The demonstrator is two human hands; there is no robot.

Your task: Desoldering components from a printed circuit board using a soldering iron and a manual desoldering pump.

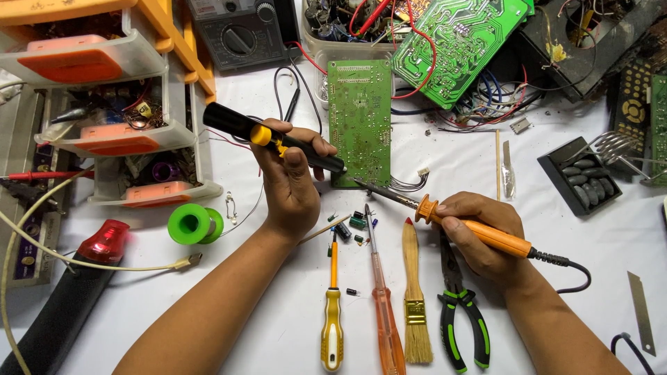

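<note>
Near the far edge of the white worktop (278, 326) lies a green circuit board (359, 121). At its near end the left hand (292, 184) grips a black desoldering pump (271, 137) with a yellow button. The right hand (483, 236) clasps an orange-handled soldering iron (445, 215), tip touching the board's near edge. Screwdrivers (333, 312), a brush (415, 305) and pliers (460, 312) lie along the near edge.

black desoldering pump (271, 135) with a yellow button; orange-handled soldering iron (479, 232) on a black cord. green circuit board (359, 121) on the white table (278, 305). near: yellow screwdriver (332, 330), clear orange screwdriver (385, 323), pale wooden brush (415, 305), black-and-green pliers (462, 319). left: bright green solder spool (194, 224).
</note>
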